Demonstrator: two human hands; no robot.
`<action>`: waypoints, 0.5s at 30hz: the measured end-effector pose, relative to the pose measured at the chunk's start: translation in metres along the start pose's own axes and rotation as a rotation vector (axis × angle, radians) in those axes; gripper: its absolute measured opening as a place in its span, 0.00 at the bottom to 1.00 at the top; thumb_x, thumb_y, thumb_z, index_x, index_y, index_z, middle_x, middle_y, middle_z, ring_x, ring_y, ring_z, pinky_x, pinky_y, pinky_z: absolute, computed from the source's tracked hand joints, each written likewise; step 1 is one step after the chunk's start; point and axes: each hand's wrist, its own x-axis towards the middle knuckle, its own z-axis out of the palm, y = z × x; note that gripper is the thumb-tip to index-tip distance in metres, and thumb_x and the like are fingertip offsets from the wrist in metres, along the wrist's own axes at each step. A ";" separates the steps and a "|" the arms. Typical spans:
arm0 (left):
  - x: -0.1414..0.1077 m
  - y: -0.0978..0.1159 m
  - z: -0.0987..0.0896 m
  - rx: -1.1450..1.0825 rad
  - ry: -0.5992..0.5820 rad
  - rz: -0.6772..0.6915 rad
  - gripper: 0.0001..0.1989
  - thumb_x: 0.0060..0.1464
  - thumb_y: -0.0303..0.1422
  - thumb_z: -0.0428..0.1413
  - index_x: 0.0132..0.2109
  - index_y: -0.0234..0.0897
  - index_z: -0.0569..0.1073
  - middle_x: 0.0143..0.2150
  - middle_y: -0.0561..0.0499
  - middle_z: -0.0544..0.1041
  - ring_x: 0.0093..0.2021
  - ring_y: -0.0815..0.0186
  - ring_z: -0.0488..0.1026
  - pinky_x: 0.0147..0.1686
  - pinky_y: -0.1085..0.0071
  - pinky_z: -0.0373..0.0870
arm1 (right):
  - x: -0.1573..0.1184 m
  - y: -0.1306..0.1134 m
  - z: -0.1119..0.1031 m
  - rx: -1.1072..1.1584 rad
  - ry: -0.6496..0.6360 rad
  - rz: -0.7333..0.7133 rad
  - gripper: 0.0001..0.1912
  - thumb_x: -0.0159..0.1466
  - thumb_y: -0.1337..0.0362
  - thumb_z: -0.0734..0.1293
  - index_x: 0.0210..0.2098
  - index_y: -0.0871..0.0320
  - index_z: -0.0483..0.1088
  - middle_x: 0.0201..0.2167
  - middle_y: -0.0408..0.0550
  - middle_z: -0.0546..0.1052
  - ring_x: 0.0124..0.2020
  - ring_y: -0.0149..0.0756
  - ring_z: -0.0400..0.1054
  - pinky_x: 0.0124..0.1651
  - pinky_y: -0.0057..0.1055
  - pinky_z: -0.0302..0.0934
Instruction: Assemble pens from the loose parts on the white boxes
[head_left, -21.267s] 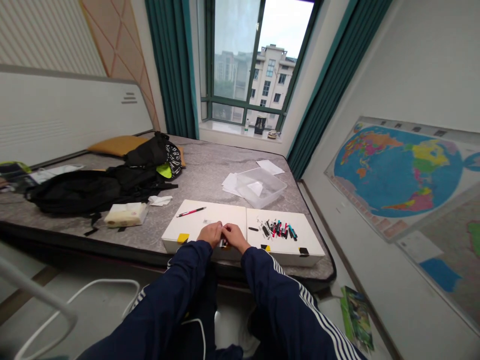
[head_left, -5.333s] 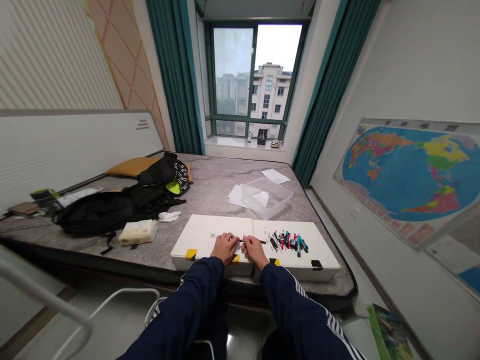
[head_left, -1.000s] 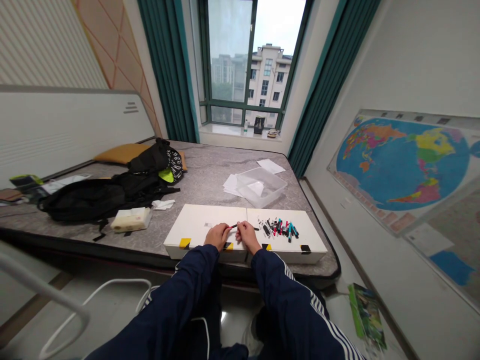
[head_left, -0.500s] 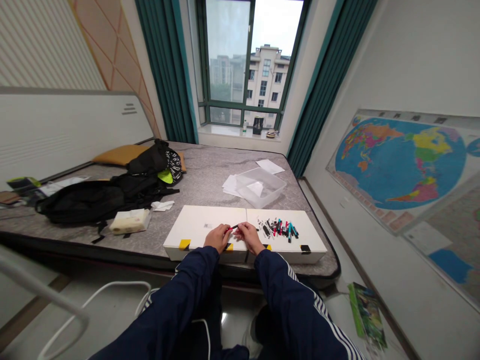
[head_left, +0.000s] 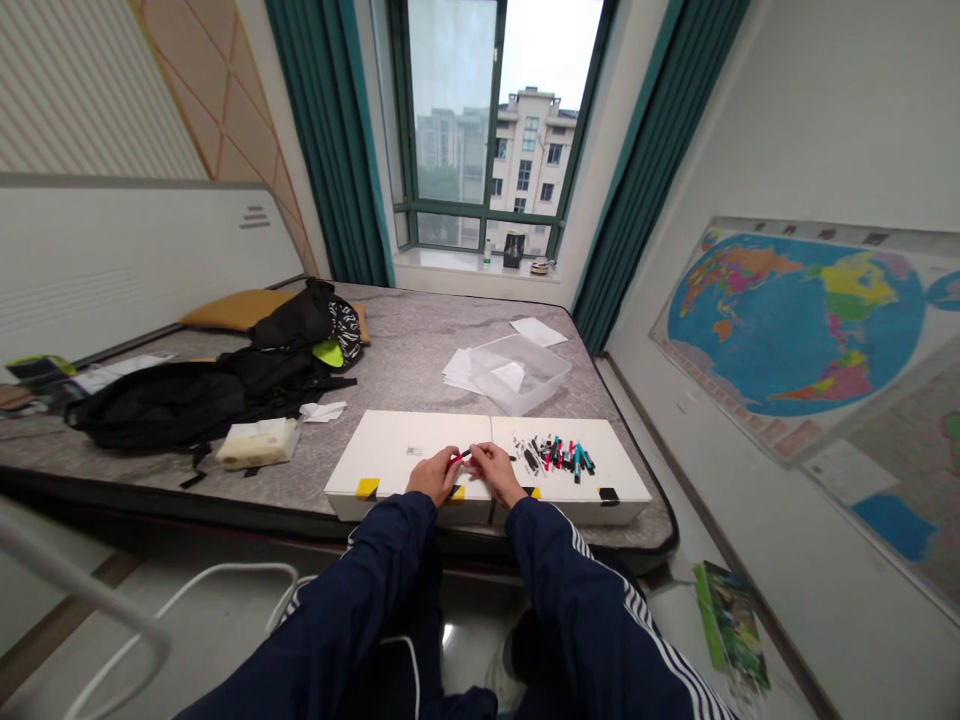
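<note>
My left hand (head_left: 433,475) is closed around a slim red and black pen (head_left: 460,457), above the white box surface (head_left: 390,435). From the other side, the fingers of my right hand (head_left: 496,471) pinch the pen's black end. Fingers cover much of the pen, so whether its parts are joined cannot be made out. Just right of my right hand lies a scattered pile of pen parts (head_left: 559,455) in black, red, teal and clear, on the right half of the white surface.
A clear plastic bin (head_left: 521,375) stands behind the boxes beside white papers (head_left: 460,370). To the left are a tissue pack (head_left: 259,443), a crumpled tissue (head_left: 323,411) and a black backpack (head_left: 165,400) on the grey mattress (head_left: 420,330). Yellow and black tape (head_left: 367,488) marks the front edge.
My hands have drawn slightly closer together, and less of the pen's black part shows between them. The view has shifted a little; the pile lies as before.
</note>
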 end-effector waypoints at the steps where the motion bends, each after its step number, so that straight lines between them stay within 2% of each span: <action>1: 0.000 0.000 0.000 -0.015 0.004 0.025 0.14 0.64 0.41 0.44 0.51 0.44 0.68 0.43 0.51 0.78 0.37 0.64 0.74 0.38 0.71 0.63 | 0.001 0.001 0.000 -0.015 0.002 0.002 0.21 0.52 0.49 0.72 0.31 0.59 0.66 0.22 0.43 0.74 0.25 0.32 0.73 0.24 0.24 0.67; 4: 0.002 -0.001 0.000 -0.013 0.043 0.100 0.14 0.65 0.39 0.43 0.48 0.41 0.71 0.42 0.49 0.77 0.41 0.62 0.72 0.42 0.68 0.62 | 0.003 0.004 0.000 -0.048 -0.014 0.009 0.22 0.52 0.47 0.72 0.28 0.59 0.64 0.19 0.41 0.72 0.23 0.32 0.73 0.24 0.25 0.67; 8: 0.003 -0.002 0.002 0.077 0.098 0.119 0.15 0.65 0.38 0.43 0.44 0.40 0.73 0.40 0.46 0.77 0.43 0.58 0.69 0.43 0.63 0.61 | 0.004 0.007 -0.003 -0.018 -0.045 0.018 0.23 0.49 0.49 0.74 0.33 0.59 0.65 0.21 0.41 0.74 0.25 0.33 0.73 0.25 0.25 0.67; 12: 0.003 -0.003 0.004 0.079 0.102 0.127 0.15 0.65 0.36 0.42 0.44 0.38 0.73 0.40 0.46 0.77 0.41 0.58 0.69 0.42 0.63 0.61 | 0.002 0.005 -0.004 0.019 -0.067 0.018 0.22 0.49 0.54 0.75 0.36 0.59 0.67 0.25 0.43 0.76 0.27 0.32 0.74 0.28 0.25 0.68; 15: 0.002 -0.004 0.005 0.046 0.113 0.121 0.14 0.64 0.36 0.44 0.47 0.38 0.72 0.42 0.46 0.77 0.41 0.59 0.69 0.43 0.63 0.62 | 0.001 0.003 -0.004 0.040 -0.056 0.016 0.23 0.50 0.53 0.75 0.38 0.58 0.67 0.26 0.43 0.76 0.29 0.33 0.75 0.28 0.26 0.69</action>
